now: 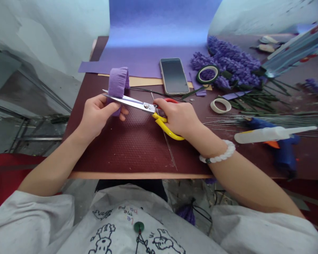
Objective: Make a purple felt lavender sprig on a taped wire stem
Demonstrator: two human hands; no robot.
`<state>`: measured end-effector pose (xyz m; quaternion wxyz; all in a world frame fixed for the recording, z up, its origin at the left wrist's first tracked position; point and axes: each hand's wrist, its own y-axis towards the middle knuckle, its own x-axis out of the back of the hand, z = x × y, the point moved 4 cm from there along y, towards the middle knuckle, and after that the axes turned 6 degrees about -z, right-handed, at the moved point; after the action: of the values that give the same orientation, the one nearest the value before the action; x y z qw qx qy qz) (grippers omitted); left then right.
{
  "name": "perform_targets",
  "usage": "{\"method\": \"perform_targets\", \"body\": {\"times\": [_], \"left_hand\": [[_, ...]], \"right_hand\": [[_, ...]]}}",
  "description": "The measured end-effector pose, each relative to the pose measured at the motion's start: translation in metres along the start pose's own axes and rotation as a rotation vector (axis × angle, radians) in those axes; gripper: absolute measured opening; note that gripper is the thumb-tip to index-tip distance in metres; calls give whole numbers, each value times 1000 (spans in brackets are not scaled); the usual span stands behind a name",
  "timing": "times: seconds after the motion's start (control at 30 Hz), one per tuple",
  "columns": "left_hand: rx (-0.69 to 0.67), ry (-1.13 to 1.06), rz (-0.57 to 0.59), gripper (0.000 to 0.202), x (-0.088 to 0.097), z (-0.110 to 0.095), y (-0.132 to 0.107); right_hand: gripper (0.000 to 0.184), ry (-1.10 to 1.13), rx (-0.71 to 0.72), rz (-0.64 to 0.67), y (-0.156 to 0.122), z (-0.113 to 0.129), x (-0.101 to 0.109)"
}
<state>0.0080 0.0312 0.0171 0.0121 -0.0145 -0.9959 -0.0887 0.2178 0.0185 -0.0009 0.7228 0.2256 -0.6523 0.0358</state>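
My left hand (99,114) pinches the lower part of a curled purple paper strip (117,81) between thumb and fingers. Small cuts fringe the strip's far edge, and it arches up above the hand. My right hand (178,116) grips a pair of scissors (132,102) with one red and one yellow handle. The blades point left and cross the strip just above my left thumb. How far the blades are parted around the paper is hard to make out. Thin wires (167,144) lie on the table beneath the scissors.
Beyond my hands lie a purple paper sheet (143,63) and a phone (175,76). At right are green tape (207,74), white tape (221,105), purple flower bunches (228,63), a white glue bottle (265,135) and a blue glue gun (284,155). The table's front edge (140,175) is near my body.
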Motion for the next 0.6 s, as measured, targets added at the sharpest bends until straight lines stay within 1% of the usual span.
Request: {"method": "perform_targets", "body": {"times": [0.3,0.5,0.6], "left_hand": [[-11,-22,10,5,0,-1,0],[-4,-26,4,5,0,-1,0],[6,-13,-7,5,0,0,0]], "right_hand": [[47,5,16,-25,0,0,-1],[46,4,4,3,0,0,-1],[47,45,15,16,-2,0,1]]}}
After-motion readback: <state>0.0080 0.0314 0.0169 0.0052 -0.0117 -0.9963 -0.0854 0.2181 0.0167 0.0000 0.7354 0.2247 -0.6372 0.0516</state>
